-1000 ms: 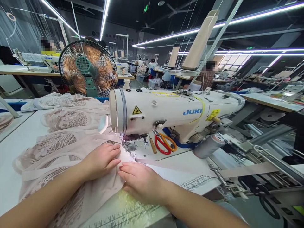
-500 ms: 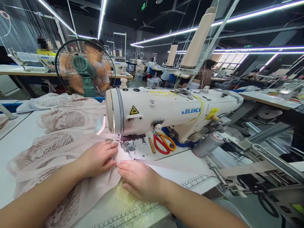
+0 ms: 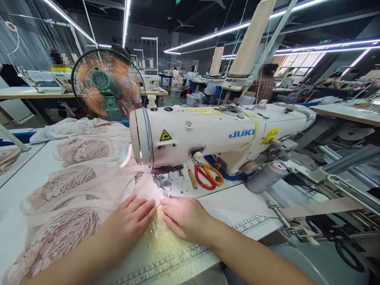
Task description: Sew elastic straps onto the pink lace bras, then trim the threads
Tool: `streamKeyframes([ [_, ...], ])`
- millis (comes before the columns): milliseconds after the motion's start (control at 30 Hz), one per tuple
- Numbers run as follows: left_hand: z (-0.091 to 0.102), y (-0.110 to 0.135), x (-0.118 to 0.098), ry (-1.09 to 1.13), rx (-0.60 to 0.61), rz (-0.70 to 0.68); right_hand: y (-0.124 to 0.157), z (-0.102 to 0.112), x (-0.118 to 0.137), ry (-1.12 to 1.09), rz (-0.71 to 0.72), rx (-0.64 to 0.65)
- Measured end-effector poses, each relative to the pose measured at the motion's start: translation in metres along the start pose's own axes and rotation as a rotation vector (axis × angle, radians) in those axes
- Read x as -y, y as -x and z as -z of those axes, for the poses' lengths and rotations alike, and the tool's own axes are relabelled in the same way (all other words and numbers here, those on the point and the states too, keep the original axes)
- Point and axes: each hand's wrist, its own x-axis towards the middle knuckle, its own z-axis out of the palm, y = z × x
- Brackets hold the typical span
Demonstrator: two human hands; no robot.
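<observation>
While the left hand (image 3: 133, 217) lies with its fingers close together at the near edge of the pale pink fabric (image 3: 147, 190), the right hand (image 3: 187, 218) rests its bunched fingers just beside them at the same edge; whether either pinches the cloth, I cannot tell. Ahead of the fingertips, the fabric reaches the sewing machine (image 3: 190, 132). Scissors (image 3: 210, 185) lie beyond the right fingers.

Sole view, head-worn: forward and downward, close above the tabletop (image 3: 32, 170), sewing machine (image 3: 208, 130) just ahead.
</observation>
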Motion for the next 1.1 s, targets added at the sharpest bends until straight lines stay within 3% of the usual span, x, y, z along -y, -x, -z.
streamKeyframes([
  [700, -0.009, -0.014, 0.059, -0.021, -0.015, -0.035, -0.005, -0.002, 0.002, 0.104, -0.054, 0.084],
  [800, -0.002, -0.019, 0.057, -0.036, -0.022, -0.02, -0.004, -0.003, 0.001, 0.095, -0.038, 0.061],
  [900, 0.019, -0.011, 0.043, -0.059, -0.014, 0.063, -0.004, -0.001, 0.001, 0.08, -0.02, 0.043],
  [967, 0.035, 0.009, 0.029, -0.084, 0.131, 0.24, -0.004, 0.001, 0.002, 0.067, -0.007, 0.04],
  [1100, 0.049, 0.067, 0.007, -0.157, 0.588, 0.633, -0.004, 0.001, 0.002, 0.023, 0.043, 0.025],
])
